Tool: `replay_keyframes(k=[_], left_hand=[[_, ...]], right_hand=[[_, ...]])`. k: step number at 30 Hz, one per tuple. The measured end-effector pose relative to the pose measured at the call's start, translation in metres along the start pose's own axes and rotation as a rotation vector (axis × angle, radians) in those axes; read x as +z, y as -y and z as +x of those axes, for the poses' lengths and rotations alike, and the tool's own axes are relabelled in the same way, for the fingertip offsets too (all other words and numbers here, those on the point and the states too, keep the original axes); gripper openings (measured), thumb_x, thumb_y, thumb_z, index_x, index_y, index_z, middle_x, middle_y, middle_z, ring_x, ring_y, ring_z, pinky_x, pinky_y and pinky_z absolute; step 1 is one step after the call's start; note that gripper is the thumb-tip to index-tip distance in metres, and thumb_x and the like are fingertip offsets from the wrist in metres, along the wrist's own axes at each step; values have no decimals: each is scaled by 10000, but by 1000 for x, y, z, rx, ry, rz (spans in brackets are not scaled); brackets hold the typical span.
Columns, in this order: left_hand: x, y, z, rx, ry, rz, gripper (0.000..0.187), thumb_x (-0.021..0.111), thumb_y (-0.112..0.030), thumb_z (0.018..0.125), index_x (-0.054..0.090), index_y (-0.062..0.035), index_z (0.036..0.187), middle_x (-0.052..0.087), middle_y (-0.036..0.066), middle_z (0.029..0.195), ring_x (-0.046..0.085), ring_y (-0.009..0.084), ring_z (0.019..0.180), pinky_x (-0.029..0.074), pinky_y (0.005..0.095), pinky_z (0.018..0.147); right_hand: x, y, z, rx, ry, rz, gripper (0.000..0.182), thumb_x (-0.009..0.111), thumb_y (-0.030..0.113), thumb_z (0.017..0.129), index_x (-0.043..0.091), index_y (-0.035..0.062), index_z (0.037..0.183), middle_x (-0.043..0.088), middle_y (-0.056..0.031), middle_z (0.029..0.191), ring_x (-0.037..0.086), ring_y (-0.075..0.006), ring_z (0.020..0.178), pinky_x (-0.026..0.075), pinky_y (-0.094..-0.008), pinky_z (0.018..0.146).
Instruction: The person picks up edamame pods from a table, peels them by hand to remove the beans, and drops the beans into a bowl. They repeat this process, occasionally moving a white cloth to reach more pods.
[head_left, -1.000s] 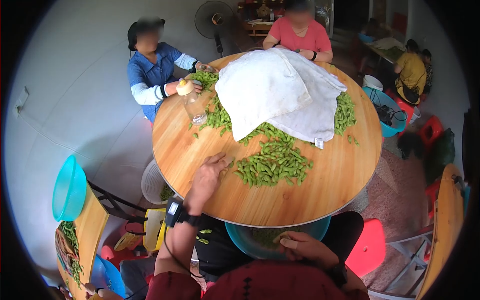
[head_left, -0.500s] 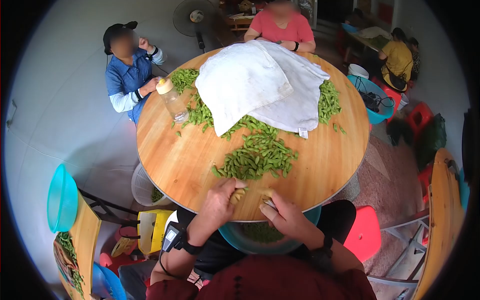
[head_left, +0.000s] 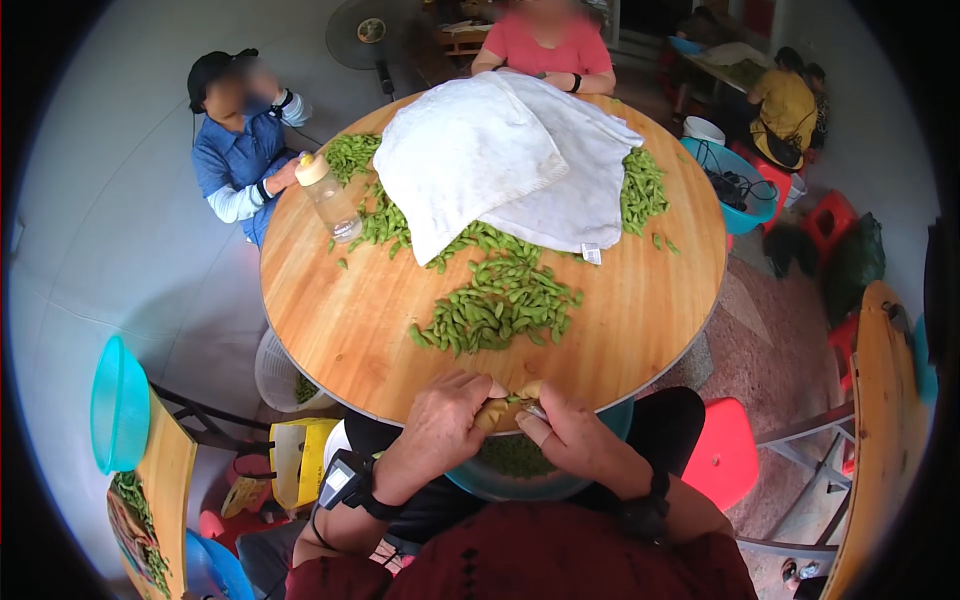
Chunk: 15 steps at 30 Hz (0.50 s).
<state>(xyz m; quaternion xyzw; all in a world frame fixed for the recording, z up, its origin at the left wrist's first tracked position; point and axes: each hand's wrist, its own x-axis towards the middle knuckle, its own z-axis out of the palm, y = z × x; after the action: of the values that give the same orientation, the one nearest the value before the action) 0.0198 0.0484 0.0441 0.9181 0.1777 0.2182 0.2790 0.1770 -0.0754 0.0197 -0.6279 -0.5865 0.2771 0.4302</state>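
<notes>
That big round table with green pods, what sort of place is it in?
Probably a small, informal workroom: green pods lie heaped on a round wooden table, with teal basins and red stools around it.

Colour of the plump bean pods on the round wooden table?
The bean pods are green; best in head view.

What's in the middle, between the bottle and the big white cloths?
Green pods! They lie on the wooden table between the bottle and the white cloths, as the head view shows.

The round wooden table [head_left: 630, 320] bears green pods [head_left: 500, 305] (partly under white cloths [head_left: 465, 150]) and a pale-capped bottle [head_left: 333, 207].
</notes>
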Motion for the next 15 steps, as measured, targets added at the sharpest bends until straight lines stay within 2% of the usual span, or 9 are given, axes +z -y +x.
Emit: replay_keyframes(k=[4, 6, 10, 12, 13, 15], left_hand=[[0, -6, 3, 31, 28, 15, 239, 647, 28, 664, 594, -44, 885, 600, 150, 793, 586, 375, 805, 468, 450, 708], [2, -4, 1, 30, 52, 33, 230, 654, 24, 673, 593, -43, 884, 601, 150, 795, 588, 371, 804, 468, 449, 707], [13, -2, -6, 87, 69, -19, 164, 663, -3, 725, 602, -42, 872, 604, 134, 780, 589, 350, 779, 472, 424, 682], [16, -3, -9, 103, 82, -49, 127, 676, -32, 753, 612, -47, 861, 605, 124, 761, 589, 335, 767, 472, 410, 667], [18, -4, -11, 133, 79, -58, 135, 677, -24, 746, 613, -43, 864, 608, 124, 771, 590, 335, 766, 476, 409, 665], [19, -6, -11, 163, 77, -68, 144, 677, -16, 740, 614, -39, 867, 611, 124, 781, 590, 334, 765, 480, 407, 664]], right_hand=[[-9, 7, -2, -9, 49, -53, 165, 513, 121, 926, 435, -21, 954, 556, -253, 732, 558, -450, 713, 422, -497, 611], [-5, -1, -3, -99, 25, -77, 151, 513, 113, 923, 439, -18, 946, 547, -250, 713, 562, -446, 701, 427, -489, 603], [-6, -6, -10, -138, 22, -147, 119, 516, 94, 914, 453, -4, 940, 551, -247, 715, 567, -435, 700, 436, -472, 587], [-8, -3, -14, -215, 15, -249, 114, 518, 117, 913, 481, 17, 954, 561, -193, 683, 595, -356, 624, 444, -436, 548], [-13, 0, -11, -211, 12, -247, 114, 518, 117, 913, 481, 17, 954, 561, -193, 683, 595, -356, 624, 444, -436, 548], [-30, 3, -3, 359, 387, 240, 146, 518, 174, 938, 497, 31, 926, 548, -77, 647, 553, -196, 515, 409, -327, 471]])
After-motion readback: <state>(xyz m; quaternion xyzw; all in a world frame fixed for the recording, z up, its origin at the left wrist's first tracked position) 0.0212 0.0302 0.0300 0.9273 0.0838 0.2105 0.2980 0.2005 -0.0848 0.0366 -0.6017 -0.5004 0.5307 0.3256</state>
